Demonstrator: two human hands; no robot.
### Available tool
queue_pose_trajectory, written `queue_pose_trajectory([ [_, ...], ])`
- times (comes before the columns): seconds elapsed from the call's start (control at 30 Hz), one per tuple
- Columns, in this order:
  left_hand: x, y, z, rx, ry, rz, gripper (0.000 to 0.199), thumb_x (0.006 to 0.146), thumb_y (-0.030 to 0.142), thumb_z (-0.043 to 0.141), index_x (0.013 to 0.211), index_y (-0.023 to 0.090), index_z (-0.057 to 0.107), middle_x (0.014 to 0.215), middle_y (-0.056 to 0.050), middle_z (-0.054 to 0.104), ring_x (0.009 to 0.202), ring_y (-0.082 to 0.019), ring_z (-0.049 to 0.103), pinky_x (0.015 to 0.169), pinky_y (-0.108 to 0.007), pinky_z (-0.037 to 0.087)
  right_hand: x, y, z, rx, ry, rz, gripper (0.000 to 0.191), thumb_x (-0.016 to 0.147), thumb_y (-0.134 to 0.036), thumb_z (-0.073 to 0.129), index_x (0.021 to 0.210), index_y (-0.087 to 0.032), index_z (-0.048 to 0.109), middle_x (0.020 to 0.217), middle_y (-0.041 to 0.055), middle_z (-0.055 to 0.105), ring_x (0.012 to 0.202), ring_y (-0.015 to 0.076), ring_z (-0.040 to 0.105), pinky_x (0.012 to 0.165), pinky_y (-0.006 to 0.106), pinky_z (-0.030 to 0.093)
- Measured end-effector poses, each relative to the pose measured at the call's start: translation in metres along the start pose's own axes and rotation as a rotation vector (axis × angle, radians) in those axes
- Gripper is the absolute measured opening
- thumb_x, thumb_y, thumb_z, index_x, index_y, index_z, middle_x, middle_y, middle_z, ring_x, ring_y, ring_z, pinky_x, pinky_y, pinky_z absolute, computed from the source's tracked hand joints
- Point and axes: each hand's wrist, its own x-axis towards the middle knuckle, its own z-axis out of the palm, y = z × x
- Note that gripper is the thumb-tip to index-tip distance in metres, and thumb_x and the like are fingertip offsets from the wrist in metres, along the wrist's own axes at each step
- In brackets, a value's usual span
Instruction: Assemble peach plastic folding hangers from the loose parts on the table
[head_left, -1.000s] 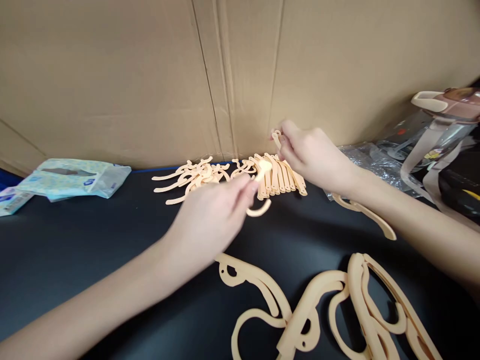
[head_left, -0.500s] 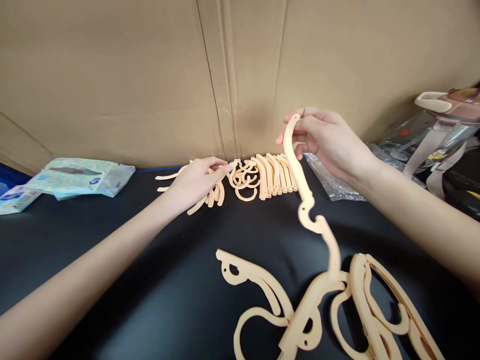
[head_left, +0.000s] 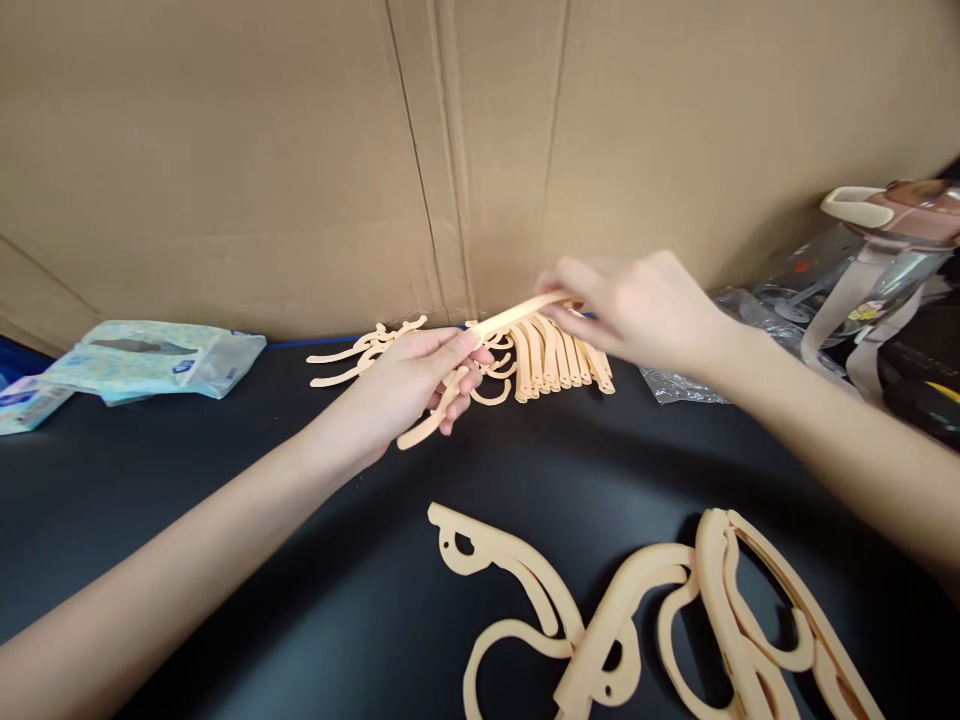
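My left hand [head_left: 427, 380] is closed around a curved, peach plastic hanger piece [head_left: 517, 315], whose middle is hidden by the fingers. A narrow curved end pokes out below that hand. At the upper right end, my right hand [head_left: 607, 300] pinches the same strip; its fingers are slightly blurred. Just beyond the hands lies a neat row of curved hanger arms [head_left: 559, 360]. Loose hooks [head_left: 493, 392] sit beside that row, partly covered by my left hand. Thin notched pieces [head_left: 337, 370] lie to the left of it.
Larger folding hanger parts [head_left: 622, 620] lie on the black tabletop [head_left: 315, 590] up front. A tissue packet [head_left: 150, 355] is at left. Clear plastic wrap [head_left: 682, 385] and a drinking bottle with a strap [head_left: 892, 240] stand at right. A cardboard wall [head_left: 262, 170] closes off the back.
My right hand has swung the hanger piece from hanging upright to a slant over the row. My left hand has come off the loose pieces and taken hold of its middle.
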Motion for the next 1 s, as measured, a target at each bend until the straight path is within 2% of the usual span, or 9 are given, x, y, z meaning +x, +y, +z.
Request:
queue_pose_trajectory([
  [0.1,-0.002,0.001,0.007,0.070,-0.016,-0.063,0.025,0.098,0.027,0.042,0.081,0.014,0.055,0.051,0.005,0.045,0.035,-0.007,0.040,0.031,-0.017,0.036,-0.003,-0.023,0.002,-0.113,-0.120,-0.215,0.022,0.096,-0.016,0.037,0.091,-0.015,0.058,0.078,0.0044,0.064,0.066,0.0175,0.059,0.050,0.029,0.022],
  [0.17,-0.004,0.002,0.011,0.086,-0.034,-0.121,0.024,0.098,0.026,0.040,0.080,0.015,0.052,0.049,0.006,0.042,0.033,-0.007,0.037,0.028,-0.017,0.034,-0.004,-0.036,0.004,-0.124,-0.168,-0.257,0.024,0.093,-0.008,0.034,0.088,-0.013,0.057,0.074,0.0049,0.062,0.064,0.0181,0.058,0.051,0.030,0.024],
  [0.37,-0.007,-0.001,0.020,0.152,-0.004,-0.087,0.026,0.098,0.030,0.036,0.078,0.018,0.047,0.053,0.007,0.033,0.039,-0.006,0.029,0.036,-0.016,0.025,-0.005,-0.050,0.012,-0.048,-0.276,-0.125,0.025,0.085,-0.001,0.036,0.096,-0.012,0.056,0.076,0.0065,0.064,0.054,0.0167,0.053,0.048,0.029,0.019],
  [0.47,-0.014,0.003,0.019,0.610,0.100,0.139,0.024,0.096,0.031,0.038,0.076,0.020,0.045,0.056,0.004,0.037,0.047,-0.010,0.036,0.044,-0.021,0.025,-0.001,-0.039,0.016,0.239,-0.280,0.047,0.016,0.084,-0.004,0.042,0.089,-0.015,0.054,0.065,0.0021,0.061,0.047,0.0125,0.049,0.048,0.026,0.024],
  [0.57,-0.016,0.012,0.005,1.028,0.213,0.261,0.026,0.094,0.034,0.036,0.074,0.021,0.047,0.057,0.002,0.047,0.051,-0.013,0.043,0.052,-0.025,0.027,0.003,-0.013,0.022,0.644,-0.113,0.342,0.023,0.098,-0.023,0.034,0.084,-0.018,0.051,0.052,-0.0036,0.051,0.040,0.0097,0.045,0.048,0.024,0.033],
  [0.63,-0.010,0.016,-0.013,0.999,0.219,0.197,0.035,0.094,0.043,0.035,0.073,0.021,0.050,0.059,0.002,0.052,0.054,-0.014,0.047,0.054,-0.025,0.029,0.005,0.008,0.026,0.824,0.034,0.494,0.031,0.101,-0.036,0.030,0.088,-0.020,0.053,0.053,-0.0045,0.048,0.040,0.0092,0.043,0.047,0.025,0.035],
  [0.7,0.002,0.015,-0.035,0.994,0.288,0.145,0.036,0.091,0.046,0.040,0.070,0.020,0.054,0.055,0.003,0.046,0.051,-0.013,0.042,0.052,-0.025,0.028,0.006,0.027,0.029,0.870,0.092,0.551,0.030,0.099,-0.036,0.036,0.083,-0.020,0.056,0.058,-0.0034,0.047,0.046,0.0090,0.044,0.049,0.025,0.037],
  [0.83,0.026,0.000,-0.070,0.911,0.334,0.062,0.042,0.085,0.055,0.041,0.072,0.020,0.061,0.047,0.005,0.025,0.044,-0.012,0.025,0.048,-0.026,0.020,0.009,0.049,0.027,0.839,0.148,0.529,0.010,0.088,-0.029,0.055,0.081,-0.021,0.055,0.072,0.0006,0.060,0.061,0.0135,0.056,0.053,0.027,0.044],
  [1.0,0.039,-0.022,-0.086,0.922,0.337,0.081,0.039,0.080,0.055,0.048,0.071,0.019,0.061,0.054,0.000,0.046,0.051,-0.015,0.038,0.051,-0.028,0.027,-0.007,0.052,0.019,0.469,0.160,0.323,0.010,0.081,-0.029,0.064,0.081,-0.021,0.058,0.082,0.0029,0.068,0.072,0.0192,0.065,0.065,0.034,0.049],
])
